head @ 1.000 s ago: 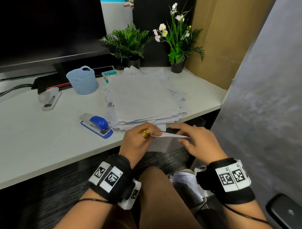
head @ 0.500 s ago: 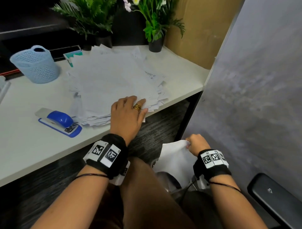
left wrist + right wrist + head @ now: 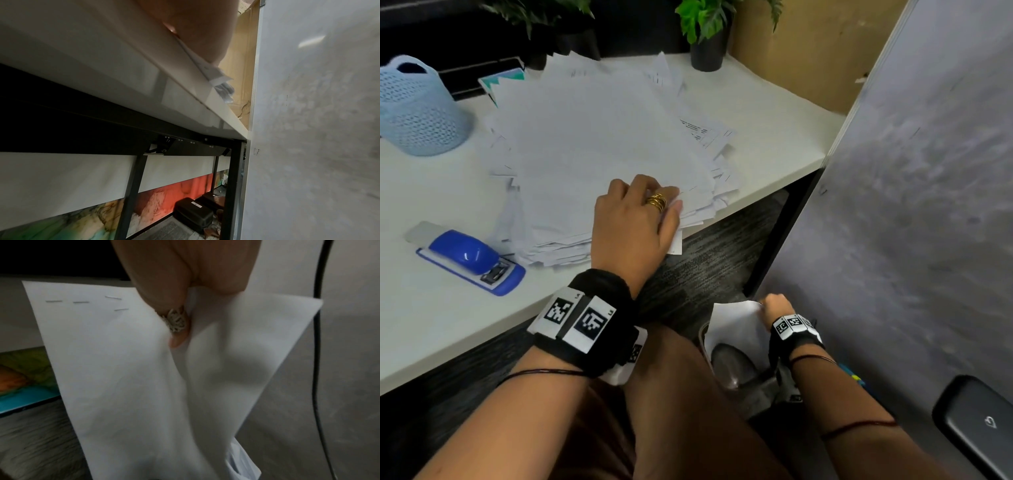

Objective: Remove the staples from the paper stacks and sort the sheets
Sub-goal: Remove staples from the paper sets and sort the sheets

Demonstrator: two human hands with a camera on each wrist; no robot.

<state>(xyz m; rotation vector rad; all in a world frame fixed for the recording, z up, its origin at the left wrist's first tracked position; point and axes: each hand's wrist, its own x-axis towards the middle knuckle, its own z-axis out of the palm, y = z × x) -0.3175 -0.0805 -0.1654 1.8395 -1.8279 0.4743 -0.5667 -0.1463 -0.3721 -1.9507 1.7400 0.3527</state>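
A fanned pile of white sheets (image 3: 599, 147) covers the middle of the white desk (image 3: 438, 329). My left hand (image 3: 640, 212) lies on the pile's near edge, fingers curled over the top sheets and thumb along the edge. In the left wrist view a paper corner (image 3: 216, 74) juts past the desk edge under the palm. Low beside my right knee, my right hand (image 3: 774, 305) pinches a white sheet (image 3: 736, 325). The right wrist view shows that sheet (image 3: 123, 386) buckled in my right hand (image 3: 185, 321), with several staples (image 3: 82, 301) near its top left corner.
A blue stapler (image 3: 472, 257) lies left of the pile, and a pale blue mesh basket (image 3: 417, 113) stands at the back left. Potted plants (image 3: 705, 31) line the rear. A grey partition (image 3: 911, 205) closes the right side. Under the held sheet stands a bag-lined bin (image 3: 732, 370).
Both hands held a sheet at the desk edge. The right hand has carried it down beside the knee. The left hand moved onto the pile and its fingers have curled.
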